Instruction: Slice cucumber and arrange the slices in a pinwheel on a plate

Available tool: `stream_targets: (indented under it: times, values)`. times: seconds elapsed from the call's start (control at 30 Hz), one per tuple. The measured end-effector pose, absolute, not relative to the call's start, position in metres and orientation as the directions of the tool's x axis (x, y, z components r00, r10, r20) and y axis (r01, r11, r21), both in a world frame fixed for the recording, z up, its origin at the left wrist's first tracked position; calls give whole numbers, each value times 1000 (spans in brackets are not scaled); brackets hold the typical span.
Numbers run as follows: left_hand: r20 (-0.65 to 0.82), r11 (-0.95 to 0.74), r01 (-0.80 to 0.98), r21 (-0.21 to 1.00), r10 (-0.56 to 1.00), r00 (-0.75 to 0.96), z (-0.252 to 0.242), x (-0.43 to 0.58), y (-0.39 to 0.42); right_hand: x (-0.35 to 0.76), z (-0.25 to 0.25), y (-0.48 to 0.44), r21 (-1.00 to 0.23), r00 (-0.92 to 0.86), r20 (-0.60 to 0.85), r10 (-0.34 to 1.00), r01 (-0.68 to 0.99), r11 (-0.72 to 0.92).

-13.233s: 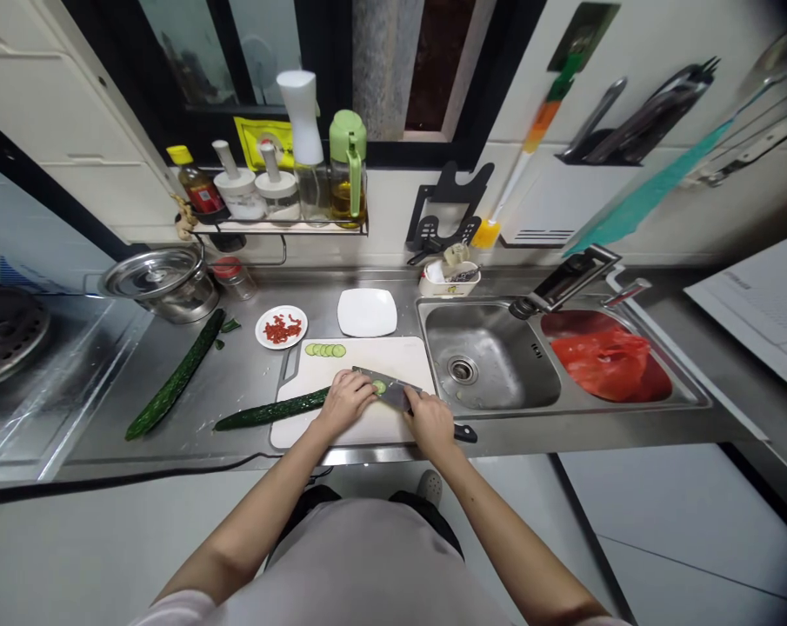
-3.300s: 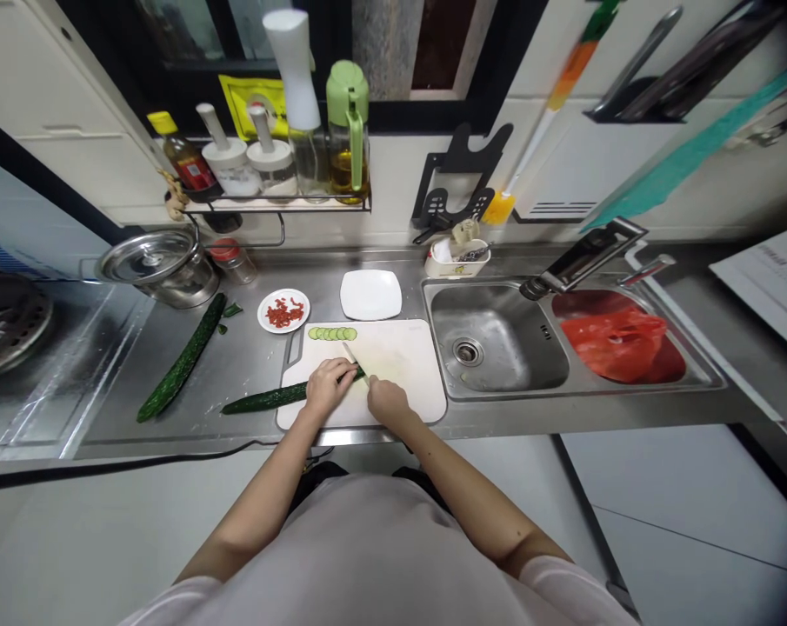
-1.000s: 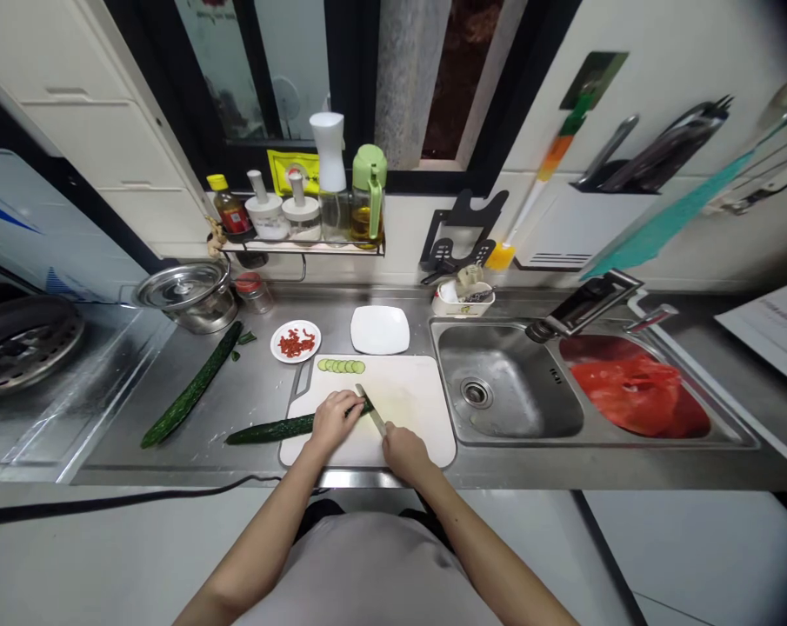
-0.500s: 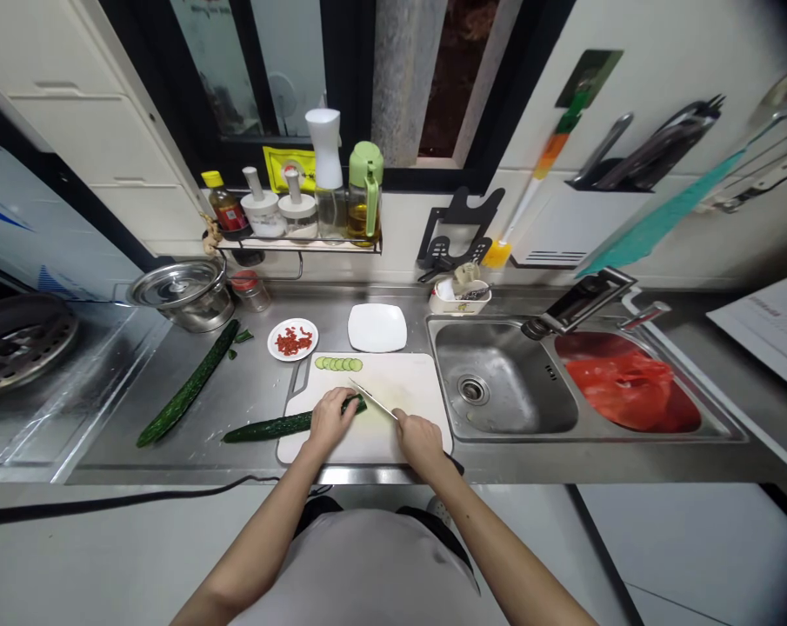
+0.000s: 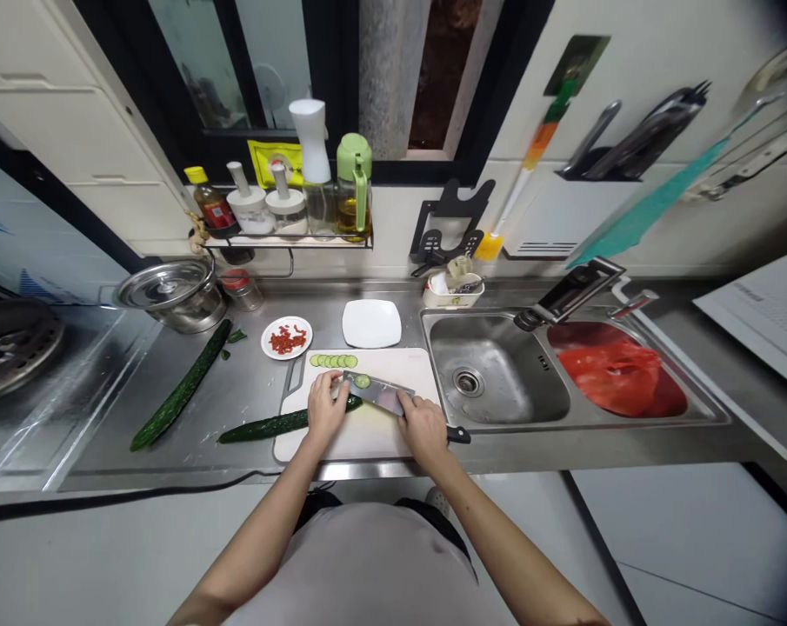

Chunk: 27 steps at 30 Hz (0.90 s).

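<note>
My right hand grips a kitchen knife with a black handle. Its broad blade lies tilted flat-side up above the white cutting board. One cucumber slice rests on the blade near its far end. Beside that end is my left hand, thumb and fingers bent and apart, no object visible between them. Under the left hand, a cut cucumber extends leftward off the board, its middle hidden. A row of several cucumber slices lies along the board's back edge.
Behind the board are a white plate and a small dish of red pieces. A whole cucumber lies left, near a lidded steel pot. The sink is at right, with a red bag in its second basin.
The knife has turned from edge-down to flat, showing a slice on its blade. My left hand has lifted from the cucumber's cut end toward the blade's far end.
</note>
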<state>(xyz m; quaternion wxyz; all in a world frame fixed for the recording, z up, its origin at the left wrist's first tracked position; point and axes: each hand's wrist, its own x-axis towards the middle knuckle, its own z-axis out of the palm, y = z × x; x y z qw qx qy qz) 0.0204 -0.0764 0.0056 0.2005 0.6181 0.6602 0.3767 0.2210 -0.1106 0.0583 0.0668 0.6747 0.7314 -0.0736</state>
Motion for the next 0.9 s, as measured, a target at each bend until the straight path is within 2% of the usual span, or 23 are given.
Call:
stream_targets:
  times: [0.2,0.53,0.7,0.9]
  values:
    - [43,-15,786,618,999,-15,21,28,-65,225,59,-113,-8,-100,-154,983,995,100]
    - [-124,26,805,593,990,60,24,27,-49,234,55,-118,-7,-149,-166,975,989,150]
    - [-138,52,772,633,989,46,23,27,-45,236,54,-118,-20,-157,-193,969,988,156]
    - [-73,37,690,723,997,23,11,30,-40,241,50,-119,-16,-147,-216,965,989,147]
